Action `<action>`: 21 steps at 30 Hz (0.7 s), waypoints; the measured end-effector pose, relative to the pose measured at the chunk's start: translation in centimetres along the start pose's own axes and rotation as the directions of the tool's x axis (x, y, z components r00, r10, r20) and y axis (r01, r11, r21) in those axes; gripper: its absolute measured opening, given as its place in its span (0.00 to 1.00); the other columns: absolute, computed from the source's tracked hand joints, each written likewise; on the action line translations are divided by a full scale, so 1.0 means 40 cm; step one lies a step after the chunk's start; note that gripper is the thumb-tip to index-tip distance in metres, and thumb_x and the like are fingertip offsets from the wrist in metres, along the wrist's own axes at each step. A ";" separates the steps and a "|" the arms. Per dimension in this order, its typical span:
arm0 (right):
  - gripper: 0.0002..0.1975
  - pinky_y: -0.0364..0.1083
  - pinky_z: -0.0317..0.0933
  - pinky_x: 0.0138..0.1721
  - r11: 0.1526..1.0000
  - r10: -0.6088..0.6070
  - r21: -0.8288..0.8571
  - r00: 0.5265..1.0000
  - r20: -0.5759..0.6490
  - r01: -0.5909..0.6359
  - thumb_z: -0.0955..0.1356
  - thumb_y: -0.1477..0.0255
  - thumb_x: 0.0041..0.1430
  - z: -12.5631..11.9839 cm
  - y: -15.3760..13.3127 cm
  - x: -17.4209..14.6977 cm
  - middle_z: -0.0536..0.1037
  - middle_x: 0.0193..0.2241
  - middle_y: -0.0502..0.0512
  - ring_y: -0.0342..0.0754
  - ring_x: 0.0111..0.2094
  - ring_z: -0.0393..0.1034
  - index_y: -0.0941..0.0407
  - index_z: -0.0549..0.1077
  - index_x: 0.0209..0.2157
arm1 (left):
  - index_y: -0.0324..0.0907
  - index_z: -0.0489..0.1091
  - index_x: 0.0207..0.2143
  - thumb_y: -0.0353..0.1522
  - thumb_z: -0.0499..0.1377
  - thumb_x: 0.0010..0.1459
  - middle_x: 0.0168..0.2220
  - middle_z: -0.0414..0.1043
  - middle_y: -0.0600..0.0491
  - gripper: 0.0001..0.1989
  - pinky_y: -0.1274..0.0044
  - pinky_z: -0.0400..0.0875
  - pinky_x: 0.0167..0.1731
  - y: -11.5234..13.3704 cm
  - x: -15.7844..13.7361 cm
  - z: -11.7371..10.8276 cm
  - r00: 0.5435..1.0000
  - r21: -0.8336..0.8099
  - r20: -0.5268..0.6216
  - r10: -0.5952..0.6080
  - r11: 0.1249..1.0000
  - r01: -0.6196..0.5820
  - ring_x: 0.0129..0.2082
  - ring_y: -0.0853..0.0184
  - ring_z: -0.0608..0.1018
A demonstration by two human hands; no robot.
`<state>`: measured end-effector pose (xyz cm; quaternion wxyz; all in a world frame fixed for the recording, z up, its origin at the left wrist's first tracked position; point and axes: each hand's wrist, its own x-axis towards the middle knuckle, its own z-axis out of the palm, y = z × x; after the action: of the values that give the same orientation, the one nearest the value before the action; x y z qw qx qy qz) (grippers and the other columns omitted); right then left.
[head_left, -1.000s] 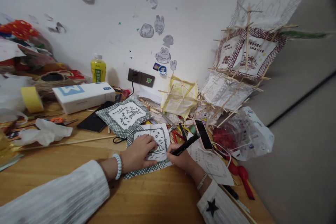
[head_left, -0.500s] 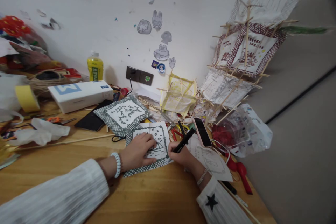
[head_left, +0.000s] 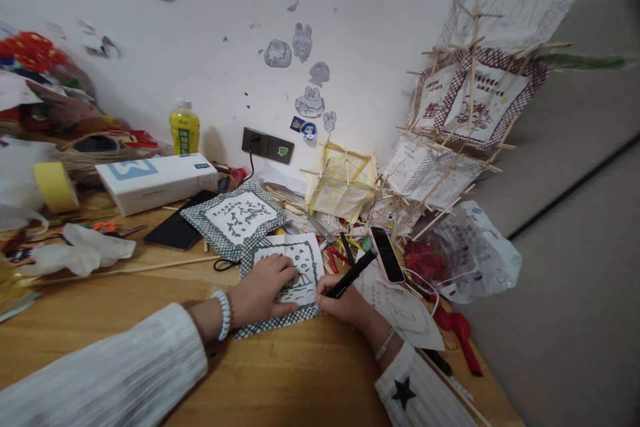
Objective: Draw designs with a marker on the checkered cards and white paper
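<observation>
My left hand lies flat on a white paper sheet, fingers apart, covering part of its drawing. The sheet has a wavy dark green inner line and a crosshatched green border along its left and bottom edges. A black marker is gripped in my right hand, at the sheet's lower right edge. The marker slants up to the right, and its tip is hidden by my fingers. Behind the sheet lies another paper with a full crosshatched border and a leafy drawing.
A phone rests on a sketched sheet to the right. Stick-and-paper lanterns stand at the back right. Farther left are a white box, a yellow tape roll, a drink bottle and scissors.
My right hand has shifted slightly left and down with the marker, along the sheet's right edge. The left hand stays in place. The whole view has tilted a little.
</observation>
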<state>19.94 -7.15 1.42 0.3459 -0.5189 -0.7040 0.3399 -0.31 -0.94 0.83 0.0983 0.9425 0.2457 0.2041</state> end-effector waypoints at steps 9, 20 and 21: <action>0.06 0.39 0.51 0.23 0.999 0.001 -0.037 1.000 -0.021 -0.001 0.64 0.80 0.42 -0.001 0.003 0.002 0.63 0.16 0.44 0.39 0.21 0.56 0.57 0.65 0.17 | 0.43 0.66 0.37 0.41 0.61 0.50 0.38 0.66 0.50 0.15 0.70 0.62 0.39 -0.002 0.000 0.000 0.999 -0.027 -0.028 0.025 0.999 -0.025 0.39 0.60 0.67; 0.06 0.39 0.49 0.21 0.999 -0.021 -0.035 0.992 -0.123 0.016 0.64 0.79 0.42 -0.010 0.032 0.012 0.62 0.15 0.44 0.39 0.20 0.55 0.57 0.65 0.16 | 0.42 0.66 0.37 0.41 0.61 0.50 0.39 0.66 0.48 0.15 0.69 0.62 0.40 0.000 0.000 -0.004 1.000 -0.007 -0.001 0.008 1.000 -0.008 0.40 0.59 0.67; 0.06 0.38 0.49 0.21 0.999 -0.017 -0.038 0.992 -0.125 0.013 0.64 0.79 0.42 -0.011 0.032 0.012 0.62 0.15 0.44 0.39 0.19 0.55 0.57 0.65 0.16 | 0.42 0.66 0.37 0.41 0.61 0.50 0.39 0.66 0.48 0.15 0.69 0.62 0.40 0.000 0.000 -0.004 1.000 -0.006 -0.004 0.012 1.000 -0.012 0.40 0.59 0.67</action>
<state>20.83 -6.32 0.63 0.3824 -0.5402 -0.6909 0.2909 -0.38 -0.92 0.95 0.0995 0.9432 0.2396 0.2074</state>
